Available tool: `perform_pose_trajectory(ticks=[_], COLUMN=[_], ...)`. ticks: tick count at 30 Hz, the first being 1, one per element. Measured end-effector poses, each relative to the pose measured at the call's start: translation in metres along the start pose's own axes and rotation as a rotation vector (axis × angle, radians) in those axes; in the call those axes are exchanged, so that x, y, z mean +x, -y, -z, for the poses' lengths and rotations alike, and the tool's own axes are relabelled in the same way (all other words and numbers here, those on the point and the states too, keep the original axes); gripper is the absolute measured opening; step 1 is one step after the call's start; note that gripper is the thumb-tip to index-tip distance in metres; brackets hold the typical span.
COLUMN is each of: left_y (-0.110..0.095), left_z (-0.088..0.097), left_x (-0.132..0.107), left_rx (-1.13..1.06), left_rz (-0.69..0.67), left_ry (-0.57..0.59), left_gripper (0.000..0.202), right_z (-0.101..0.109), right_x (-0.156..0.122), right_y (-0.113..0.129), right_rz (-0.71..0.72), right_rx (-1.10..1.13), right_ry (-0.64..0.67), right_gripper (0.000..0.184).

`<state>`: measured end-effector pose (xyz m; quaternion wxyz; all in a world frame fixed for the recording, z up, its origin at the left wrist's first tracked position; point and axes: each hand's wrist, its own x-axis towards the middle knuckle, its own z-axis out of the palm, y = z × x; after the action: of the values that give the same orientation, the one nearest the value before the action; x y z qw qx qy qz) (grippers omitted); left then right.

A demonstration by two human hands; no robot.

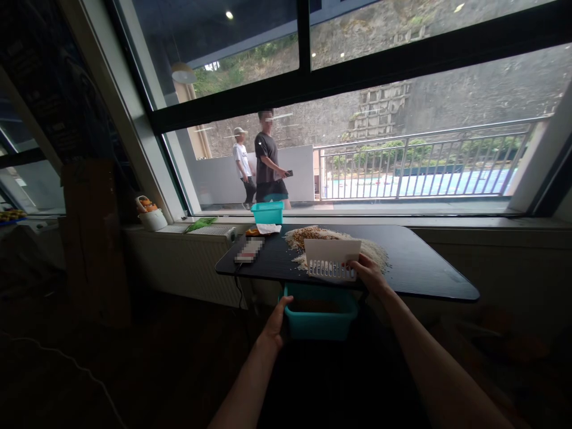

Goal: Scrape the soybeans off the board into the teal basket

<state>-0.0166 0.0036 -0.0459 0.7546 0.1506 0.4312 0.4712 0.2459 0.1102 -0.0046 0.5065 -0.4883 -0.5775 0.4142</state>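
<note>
A white card with a slotted, comb-like lower edge (331,250) stands upright over the table, its right end gripped by my right hand (367,271). Partly behind it lies a pile of yellow kernels and pale rice-like grains (313,233), spread on the dark tabletop. Below the table's front edge is a turquoise plastic bin (319,325). My left hand (277,322) holds this bin by its left rim, thumb over the edge. The contents deep in the bin are dark and hard to make out.
On the black table (429,268) a phone-like blurred object (250,250) lies at left, with a cable hanging down. Behind it are white paper (269,229) and a second turquoise container (268,213). A radiator (187,262) stands left. Two people walk outside the window.
</note>
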Motion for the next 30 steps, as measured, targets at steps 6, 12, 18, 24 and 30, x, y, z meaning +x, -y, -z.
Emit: perform_pose_trajectory(ticks=[6,12,18,24,30], left_y=[-0.0015,-0.0015,-0.0026,-0.0033,-0.0047], left_z=[0.0013,0.0008,0.0007,-0.002,-0.0049], left_x=[0.0025,0.0036,0.005,0.0021,-0.0009], left_rx=[-0.003,-0.015,-0.032,-0.039,-0.036], left_rz=[0.005,0.02,0.033,0.026,0.015], left_ry=[-0.006,0.013,0.036,0.05,0.036], left_gripper=[0.049,0.054,0.056,0.052,0.046], right_z=[0.0022,0.0002,0.0018,0.0029,0.0018], right_x=[-0.0021,-0.0031,-0.0041,-0.003,-0.0038], right_y=[-0.0022,0.0006,0.0046,0.0025,0.0036], right_rz=[-0.032,-0.027,-0.039,-0.039,-0.036], right_rx=[0.027,0.029,0.017,0.005,0.003], right_ry=[0.01,0.024,0.079,0.076,0.112], right_gripper=[0.035,0.035,0.032,0.033,0.033])
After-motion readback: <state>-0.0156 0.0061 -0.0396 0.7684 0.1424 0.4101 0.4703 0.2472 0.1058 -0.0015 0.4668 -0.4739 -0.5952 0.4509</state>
